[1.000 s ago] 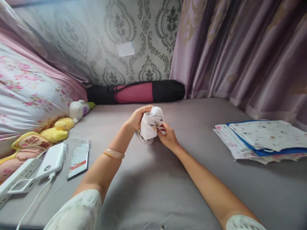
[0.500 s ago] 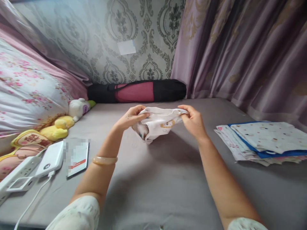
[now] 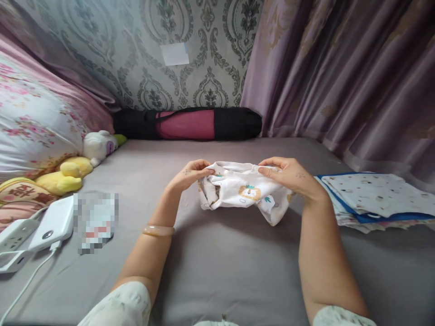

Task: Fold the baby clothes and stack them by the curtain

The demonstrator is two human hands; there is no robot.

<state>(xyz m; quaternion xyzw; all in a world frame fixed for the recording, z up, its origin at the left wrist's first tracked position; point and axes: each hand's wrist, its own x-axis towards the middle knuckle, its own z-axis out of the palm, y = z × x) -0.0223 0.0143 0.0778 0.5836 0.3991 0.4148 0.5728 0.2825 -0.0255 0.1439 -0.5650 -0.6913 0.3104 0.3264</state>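
Note:
A small white garment (image 3: pixel 234 189) with a lion print and green leaf shapes hangs between my hands above the grey sheet (image 3: pixel 234 271). My left hand (image 3: pixel 193 175) pinches its left shoulder, thumb on the near side. On the other side, my right hand (image 3: pixel 287 174) grips the right shoulder near the neckline, fingers over the top edge. The round neck opening faces up between them. A sleeve dangles below my right hand, and folds hide part of the garment's left side.
Folded cloths (image 3: pixel 380 194) with a blue layer lie at the right. At the left are a white power bank (image 3: pixel 54 222), a power strip (image 3: pixel 15 233), a cable, a blurred phone and plush toys (image 3: pixel 61 179). A black-and-red bag (image 3: pixel 186 124) lies along the wall.
The garment is spread wider and sits lower, its lion print now facing me and one sleeve hanging down. My right hand has moved right and turned inward. The view has shifted slightly.

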